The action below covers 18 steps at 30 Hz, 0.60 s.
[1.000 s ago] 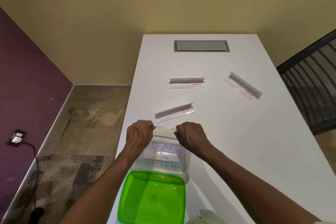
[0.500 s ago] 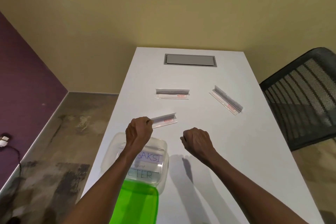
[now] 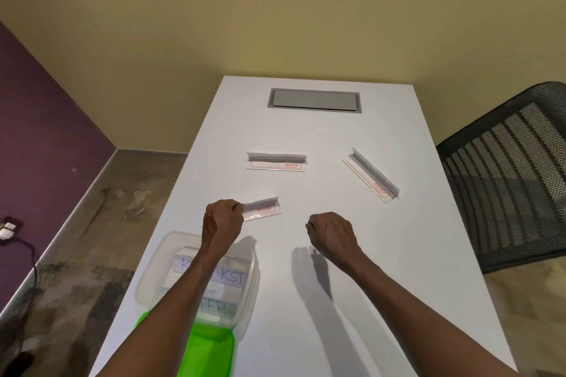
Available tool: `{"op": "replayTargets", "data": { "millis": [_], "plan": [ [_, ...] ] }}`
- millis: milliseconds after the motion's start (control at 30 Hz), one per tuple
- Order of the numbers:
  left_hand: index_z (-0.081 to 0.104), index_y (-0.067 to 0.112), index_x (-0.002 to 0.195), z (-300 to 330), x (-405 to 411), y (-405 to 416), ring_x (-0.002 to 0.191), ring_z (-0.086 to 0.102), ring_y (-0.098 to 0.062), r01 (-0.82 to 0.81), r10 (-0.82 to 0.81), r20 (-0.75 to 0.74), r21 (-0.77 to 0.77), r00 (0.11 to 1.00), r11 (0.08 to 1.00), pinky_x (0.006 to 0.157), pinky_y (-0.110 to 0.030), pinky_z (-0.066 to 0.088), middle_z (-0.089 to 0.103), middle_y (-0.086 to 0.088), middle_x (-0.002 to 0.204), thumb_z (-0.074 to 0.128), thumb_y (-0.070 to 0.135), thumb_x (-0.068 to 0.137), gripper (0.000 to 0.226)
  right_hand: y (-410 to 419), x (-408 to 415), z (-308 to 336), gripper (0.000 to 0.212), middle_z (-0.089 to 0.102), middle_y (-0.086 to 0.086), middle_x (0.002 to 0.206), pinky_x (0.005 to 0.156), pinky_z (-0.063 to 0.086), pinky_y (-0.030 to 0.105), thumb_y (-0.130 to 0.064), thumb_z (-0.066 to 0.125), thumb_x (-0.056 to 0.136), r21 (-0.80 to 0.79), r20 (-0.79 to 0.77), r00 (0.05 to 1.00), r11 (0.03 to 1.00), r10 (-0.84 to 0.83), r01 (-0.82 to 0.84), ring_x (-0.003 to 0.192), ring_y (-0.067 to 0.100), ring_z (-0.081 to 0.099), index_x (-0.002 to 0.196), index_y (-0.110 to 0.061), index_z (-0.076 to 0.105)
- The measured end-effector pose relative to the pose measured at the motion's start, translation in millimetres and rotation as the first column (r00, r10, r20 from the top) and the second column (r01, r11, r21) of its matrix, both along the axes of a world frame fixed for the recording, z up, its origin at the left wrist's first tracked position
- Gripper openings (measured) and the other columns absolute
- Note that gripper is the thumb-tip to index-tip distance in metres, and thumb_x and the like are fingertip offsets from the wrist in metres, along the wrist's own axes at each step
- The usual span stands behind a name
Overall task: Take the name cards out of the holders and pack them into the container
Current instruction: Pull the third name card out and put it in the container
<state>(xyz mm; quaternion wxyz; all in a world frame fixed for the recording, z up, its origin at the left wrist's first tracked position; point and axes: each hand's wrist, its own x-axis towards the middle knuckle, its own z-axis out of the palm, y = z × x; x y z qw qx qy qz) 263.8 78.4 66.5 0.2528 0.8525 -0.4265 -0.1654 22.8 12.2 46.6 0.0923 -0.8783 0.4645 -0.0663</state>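
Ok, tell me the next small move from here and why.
Probably fit the green lid onto the clear container. The name cards already lie inside it, all three holders on the table look empty, and both the left hand and right hand hover fisted, seemingly holding nothing.

We see three clear plastic holders, all empty, lying on the white table. The nearest holder (image 3: 262, 209) lies slightly tilted, its left end meeting the left hand (image 3: 223, 220). The middle holder (image 3: 276, 161) lies level farther back, and the right holder (image 3: 371, 175) runs diagonally, well apart. The clear container (image 3: 171, 260) sits at the table's near-left edge, holding stacked name cards (image 3: 228, 277) with blue lettering.
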Motion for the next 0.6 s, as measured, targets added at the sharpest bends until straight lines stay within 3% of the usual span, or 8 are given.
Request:
{"op": "replayTargets", "data": {
  "millis": [167, 267, 333, 400, 500, 600],
  "plan": [
    [0.044, 0.013, 0.054, -9.3, 21.9, -16.7, 0.057, 0.04, -0.017, -0.024, 0.025, -0.056, 0.018, 0.998, 1.0, 0.057, -0.029, 0.037, 0.041, -0.003, 0.056, 0.054, 0.017, 0.089, 0.036, -26.1, 13.4, -10.9, 0.031, 0.032, 0.001, 0.057, 0.055, 0.022, 0.03, -0.02, 0.046, 0.09, 0.13, 0.11, 0.993, 0.991, -0.05, 0.035, 0.064, 0.023, 0.031, 0.064, -0.017, 0.03],
    [0.046, 0.007, 0.054, -19.8, 37.1, -25.6, 0.059, 0.042, -0.024, -0.066, 0.068, -0.08, 0.038, 0.994, 0.997, 0.056, -0.028, 0.03, 0.042, -0.01, 0.056, 0.055, 0.012, 0.089, 0.037, -40.3, 26.4, -14.1, 0.031, 0.022, 0.0, 0.053, 0.054, 0.021, 0.029, -0.018, 0.047, 0.087, 0.209, 0.135, 0.987, 0.976, -0.09, 0.061, 0.063, 0.023, 0.027, 0.064, -0.017, 0.027],
    [0.062, -0.008, 0.072, -27.1, 47.0, -34.9, 0.076, 0.059, -0.038, -0.098, 0.106, -0.123, 0.076, 0.987, 0.992, 0.063, -0.032, 0.04, 0.062, -0.026, 0.075, 0.056, 0.009, 0.091, 0.026, -51.5, 36.5, -16.0, 0.029, 0.028, 0.001, 0.05, 0.051, 0.023, 0.03, -0.019, 0.047, 0.083, 0.29, 0.133, 0.977, 0.949, -0.164, 0.12, 0.058, 0.024, 0.03, 0.062, -0.012, 0.028],
    [0.062, -0.015, 0.098, -35.0, 56.2, -44.5, 0.101, 0.059, -0.044, -0.128, 0.15, -0.157, 0.145, 0.976, 0.981, 0.081, -0.044, 0.046, 0.063, -0.032, 0.104, 0.054, 0.011, 0.093, 0.028, -64.3, 46.4, -18.7, 0.031, 0.031, 0.001, 0.048, 0.048, 0.023, 0.029, -0.018, 0.048, 0.08, 0.406, 0.149, 0.953, 0.895, -0.264, 0.184, 0.054, 0.023, 0.032, 0.057, -0.014, 0.028],
    [0.062, -0.002, 0.105, -41.7, 67.4, -54.8, 0.101, 0.059, -0.04, -0.161, 0.203, -0.11, 0.306, 0.973, 0.938, 0.08, -0.041, 0.048, 0.063, -0.023, 0.107, 0.051, 0.024, 0.093, 0.031, -83.5, 59.2, -25.9, 0.034, 0.043, 0.005, 0.05, 0.05, 0.03, 0.029, -0.019, 0.052, 0.083, 0.556, 0.135, 0.917, 0.795, -0.375, 0.243, 0.056, 0.025, 0.043, 0.053, -0.01, 0.04],
    [0.061, -0.005, 0.107, -53.6, 79.5, -63.2, 0.102, 0.059, -0.04, -0.162, 0.227, -0.136, 0.376, 0.964, 0.912, 0.074, -0.037, 0.044, 0.063, -0.026, 0.109, 0.05, 0.024, 0.093, 0.034, -98.9, 71.7, -33.9, 0.032, 0.059, 0.02, 0.065, 0.057, 0.04, 0.028, -0.02, 0.053, 0.085, 0.658, 0.102, 0.881, 0.695, -0.461, 0.288, 0.063, 0.026, 0.053, 0.063, 0.004, 0.055]
  ]
}}
